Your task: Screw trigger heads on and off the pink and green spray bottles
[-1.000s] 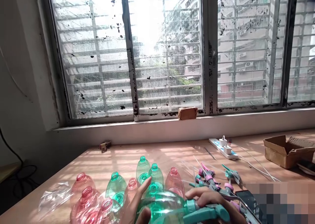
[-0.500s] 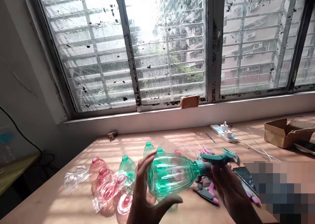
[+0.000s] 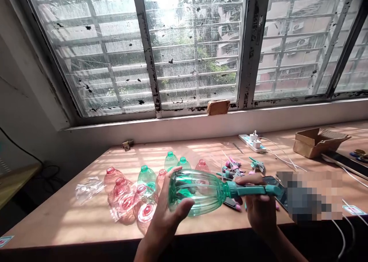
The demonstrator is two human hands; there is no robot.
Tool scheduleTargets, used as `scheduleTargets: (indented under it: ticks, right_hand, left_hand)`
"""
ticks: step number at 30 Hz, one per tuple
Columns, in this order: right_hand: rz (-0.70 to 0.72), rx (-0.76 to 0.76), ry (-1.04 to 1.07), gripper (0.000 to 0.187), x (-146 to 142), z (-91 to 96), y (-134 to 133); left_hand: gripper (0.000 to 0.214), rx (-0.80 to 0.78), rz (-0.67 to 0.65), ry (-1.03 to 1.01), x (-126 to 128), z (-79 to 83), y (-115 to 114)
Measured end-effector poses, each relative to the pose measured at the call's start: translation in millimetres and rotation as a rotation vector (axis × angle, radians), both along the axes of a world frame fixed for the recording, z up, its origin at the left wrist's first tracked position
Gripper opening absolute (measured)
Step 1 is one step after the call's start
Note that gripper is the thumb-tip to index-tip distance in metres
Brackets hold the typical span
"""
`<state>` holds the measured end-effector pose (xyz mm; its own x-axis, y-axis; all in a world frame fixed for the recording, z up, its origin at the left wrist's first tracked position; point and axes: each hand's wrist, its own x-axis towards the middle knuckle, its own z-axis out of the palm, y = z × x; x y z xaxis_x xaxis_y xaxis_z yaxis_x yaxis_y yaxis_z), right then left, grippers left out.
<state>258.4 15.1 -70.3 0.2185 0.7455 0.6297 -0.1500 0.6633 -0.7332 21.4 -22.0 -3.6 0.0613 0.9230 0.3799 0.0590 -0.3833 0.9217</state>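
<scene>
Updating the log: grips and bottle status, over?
Left grip around green bottle; right grip on spray head. Bottle sideways, spray head on. Other bottles close by.

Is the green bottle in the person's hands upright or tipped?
Tipped onto its side: the held green bottle has its base in the left hand and its spray head at the right hand.

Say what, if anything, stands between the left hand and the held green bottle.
Nothing visible does: the left hand holds the green bottle directly, near its base; the right hand grips its spray head.
</scene>
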Motion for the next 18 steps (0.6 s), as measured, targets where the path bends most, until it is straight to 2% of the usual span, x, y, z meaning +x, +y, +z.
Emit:
scheduleTargets:
  ticks: [5, 11, 14, 18]
  right_hand:
    - [0.128, -0.198, 0.235, 0.058, -7.3, 5.2, 13.9]
    - [0.322, -0.376, 0.31, 0.056, 1.6, 24.0, 18.0]
    - [0.4, -0.388, 0.304, 0.062, 2.4, 33.4, 17.4]
    - [0.609, -0.29, 0.132, 0.09, -9.9, 28.9, 3.4]
  left_hand:
    - [0.086, 0.239, 0.088, 0.113, 11.3, -11.1, -0.3]
    - [0.09, 0.519, 0.17, 0.316, 12.8, -22.9, 8.4]
    - [0.092, 0.585, 0.164, 0.216, 24.8, -31.2, 12.9]
    - [0.095, 0.642, 0.238, -0.029, 56.3, -53.8, 15.3]
